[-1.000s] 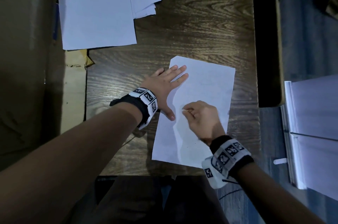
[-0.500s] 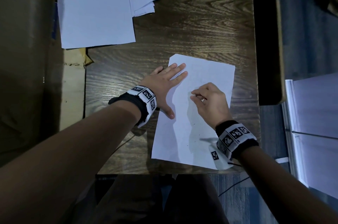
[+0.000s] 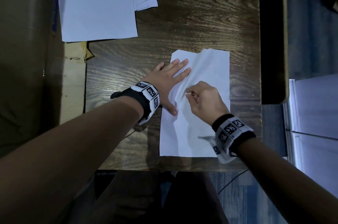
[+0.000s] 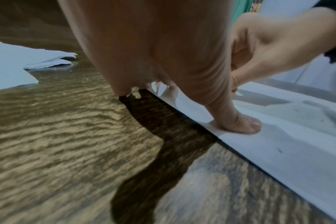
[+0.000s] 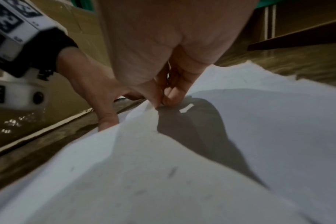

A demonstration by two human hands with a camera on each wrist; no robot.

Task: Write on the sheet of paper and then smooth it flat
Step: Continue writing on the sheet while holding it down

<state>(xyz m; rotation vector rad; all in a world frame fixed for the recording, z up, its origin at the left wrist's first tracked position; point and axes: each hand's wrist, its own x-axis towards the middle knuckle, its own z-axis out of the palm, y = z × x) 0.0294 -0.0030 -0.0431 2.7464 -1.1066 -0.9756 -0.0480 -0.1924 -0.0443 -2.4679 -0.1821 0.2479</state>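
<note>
A white sheet of paper (image 3: 210, 70) lies on the dark wooden table (image 3: 201, 13), with a raised ridge buckled down its left-middle. My left hand (image 3: 170, 77) presses flat on the sheet's left edge, fingers straight; its thumb (image 4: 246, 125) is down on the paper (image 4: 297, 151). My right hand (image 3: 203, 99) is curled over the middle of the sheet. Its thumb and forefinger (image 5: 163, 100) pinch together at the crest of the ridge in the paper (image 5: 182, 181). No pen shows in any view. A few small dark marks dot the sheet.
A loose stack of white sheets (image 3: 98, 4) lies at the table's far left corner, partly over cardboard (image 3: 73, 81). A dark upright panel (image 3: 272, 41) borders the table on the right, with more white sheets (image 3: 314, 123) beyond it. The table's near edge (image 3: 182, 169) runs just below the sheet.
My right hand moved up the sheet and then left toward my left hand. The paper, flat before, has buckled into a ridge and turned squarer to the table. My left hand stayed pressed.
</note>
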